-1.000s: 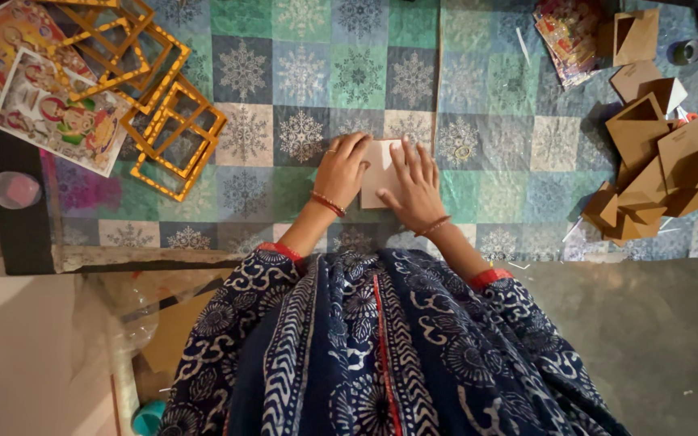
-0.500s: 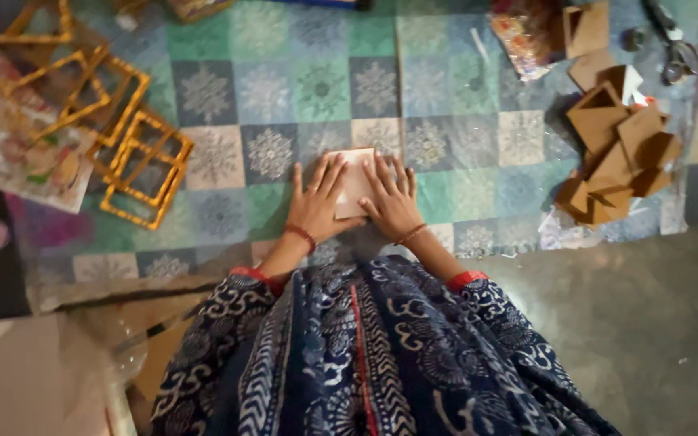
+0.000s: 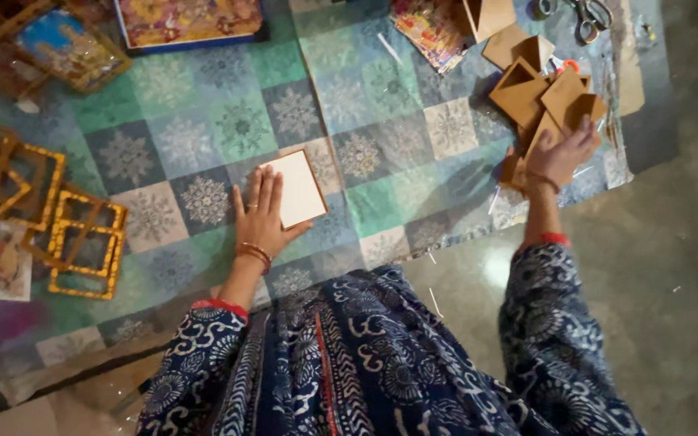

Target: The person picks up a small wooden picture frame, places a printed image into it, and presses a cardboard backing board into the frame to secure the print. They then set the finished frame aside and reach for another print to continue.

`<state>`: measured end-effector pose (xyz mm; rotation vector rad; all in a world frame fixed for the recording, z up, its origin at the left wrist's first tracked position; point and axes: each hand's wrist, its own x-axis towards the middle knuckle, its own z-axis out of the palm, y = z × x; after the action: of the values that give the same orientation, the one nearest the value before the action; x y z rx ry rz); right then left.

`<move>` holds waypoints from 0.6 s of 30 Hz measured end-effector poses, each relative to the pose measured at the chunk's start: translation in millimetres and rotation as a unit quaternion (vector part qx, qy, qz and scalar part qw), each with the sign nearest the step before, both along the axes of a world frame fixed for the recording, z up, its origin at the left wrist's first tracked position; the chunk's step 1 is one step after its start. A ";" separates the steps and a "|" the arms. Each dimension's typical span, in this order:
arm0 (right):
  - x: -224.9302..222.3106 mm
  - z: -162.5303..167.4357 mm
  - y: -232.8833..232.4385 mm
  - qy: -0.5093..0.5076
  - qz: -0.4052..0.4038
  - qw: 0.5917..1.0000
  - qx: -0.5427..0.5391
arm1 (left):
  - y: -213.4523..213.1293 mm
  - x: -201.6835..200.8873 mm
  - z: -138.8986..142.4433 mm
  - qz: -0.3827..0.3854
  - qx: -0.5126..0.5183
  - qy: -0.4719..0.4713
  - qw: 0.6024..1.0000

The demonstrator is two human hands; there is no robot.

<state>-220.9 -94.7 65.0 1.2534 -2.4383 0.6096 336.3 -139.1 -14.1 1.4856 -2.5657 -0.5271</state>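
We kneel on a patterned quilt [image 3: 203,137] over bare floor [image 3: 672,266]. Our left hand [image 3: 262,216] lies flat, fingers spread, on a white card [image 3: 295,187]; our right hand [image 3: 563,153] grasps brown cardboard pieces [image 3: 547,93].

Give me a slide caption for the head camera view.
Left hand steadies white card; right hand reaches brown cardboard pieces.

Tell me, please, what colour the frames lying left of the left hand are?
Gold: the empty frames show best in the head view, lying on the patchwork cloth.
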 end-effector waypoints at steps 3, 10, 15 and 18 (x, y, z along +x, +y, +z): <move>-43.1 16.3 -9.5 0.051 -0.003 0.996 0.071 | 1.0 5.2 -2.7 0.009 0.001 0.074 0.997; -98.4 32.4 -38.7 -0.226 0.008 0.962 0.154 | 10.7 11.2 -22.8 0.026 0.015 0.126 0.992; -110.5 17.2 -36.9 -0.123 -0.028 0.972 0.198 | 17.6 9.1 -19.5 0.055 0.037 0.082 0.994; -107.6 12.1 -30.2 -0.117 0.065 0.990 0.040 | 16.0 7.6 -11.0 0.061 0.054 0.047 0.996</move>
<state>-328.5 -124.9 77.1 1.4572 -2.6075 0.7373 343.9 -123.2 -25.2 1.5977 -2.3928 -0.7108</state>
